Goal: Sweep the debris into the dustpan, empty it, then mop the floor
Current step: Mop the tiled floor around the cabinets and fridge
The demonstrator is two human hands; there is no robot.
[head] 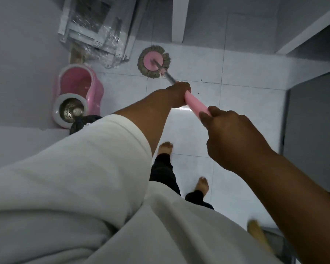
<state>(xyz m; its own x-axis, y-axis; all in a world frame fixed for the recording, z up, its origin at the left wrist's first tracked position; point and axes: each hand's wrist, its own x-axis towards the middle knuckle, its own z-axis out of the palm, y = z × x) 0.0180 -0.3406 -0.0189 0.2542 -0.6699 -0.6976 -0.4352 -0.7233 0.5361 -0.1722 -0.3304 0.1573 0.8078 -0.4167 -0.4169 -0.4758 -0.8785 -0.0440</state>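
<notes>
While left hand (pixel 178 94) and right hand (pixel 234 138) both clamp the mop handle (pixel 195 104), mop head (pixel 153 61) lies flat on the floor (pixel 246 107) near the bucket (pixel 96 92): mopping step, next probably a stroke drawn across the tiles.

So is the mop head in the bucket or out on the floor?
Out: the mop head lies spread on the floor tiles, clear of the pink bucket to its left.

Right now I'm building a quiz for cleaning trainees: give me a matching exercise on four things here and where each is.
1 mop head
2 mop bucket
3 left hand
4 right hand

a by the left wall
b on the tiles ahead
c grips the handle at its near end
d grips the handle lower down

Pairs: 1-b, 2-a, 3-d, 4-c
</notes>
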